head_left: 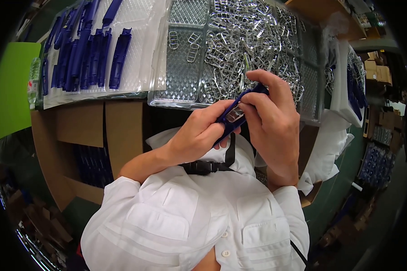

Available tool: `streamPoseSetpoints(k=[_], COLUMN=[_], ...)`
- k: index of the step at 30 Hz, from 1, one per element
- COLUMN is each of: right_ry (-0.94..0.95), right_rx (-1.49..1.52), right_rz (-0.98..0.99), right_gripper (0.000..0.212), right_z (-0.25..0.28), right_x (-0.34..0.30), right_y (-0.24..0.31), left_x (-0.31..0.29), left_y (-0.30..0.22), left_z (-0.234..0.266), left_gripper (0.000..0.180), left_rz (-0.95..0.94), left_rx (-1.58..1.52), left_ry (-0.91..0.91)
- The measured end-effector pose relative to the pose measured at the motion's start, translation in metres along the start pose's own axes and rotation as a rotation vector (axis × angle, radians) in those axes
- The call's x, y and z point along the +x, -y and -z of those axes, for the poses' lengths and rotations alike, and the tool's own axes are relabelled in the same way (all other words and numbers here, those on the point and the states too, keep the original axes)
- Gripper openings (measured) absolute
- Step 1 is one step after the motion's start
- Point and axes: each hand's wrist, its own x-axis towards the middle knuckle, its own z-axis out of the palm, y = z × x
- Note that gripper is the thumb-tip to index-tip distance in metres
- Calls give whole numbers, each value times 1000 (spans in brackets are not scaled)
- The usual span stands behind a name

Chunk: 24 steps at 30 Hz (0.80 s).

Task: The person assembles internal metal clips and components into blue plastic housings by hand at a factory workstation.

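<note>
Head cam, wide fisheye, upright: looks down & fwd over white shirt (158,246); L hand (195,135) & R hand (275,118) close.

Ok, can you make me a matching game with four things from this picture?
Things:
1. Held piece
2. Heaped metal clips
3. Strap buckle
4. Shirt

Clues:
A. White
B. Black
C. Dark blue
D. Silvery, in the clear tray

Right pairs: 1-C, 2-D, 3-B, 4-A
</note>
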Motion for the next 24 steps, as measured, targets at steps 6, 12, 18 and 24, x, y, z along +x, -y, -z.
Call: streamPoseSetpoints(k=[6,12,18,24], right_ry=[-81,8,11,-191], right_rx=[35,493,442,430], right_rz=[-67,-350,-380,-282], right_gripper=[27,36,29,27], right_z=[-14,-19,-15,-34], right_x=[-4,-14,-29,-41], right_y=[7,-8,-10,-14], left_x=[-2,0,2,5], left_y=[4,2,7,12], left_z=[4,-4,-8,-9], left_gripper=[39,22,16,12], left_rz=[-44,-124,-108,-120], left_rx=[134,215,272,314], left_ry=[-63,-147,-195,-236])
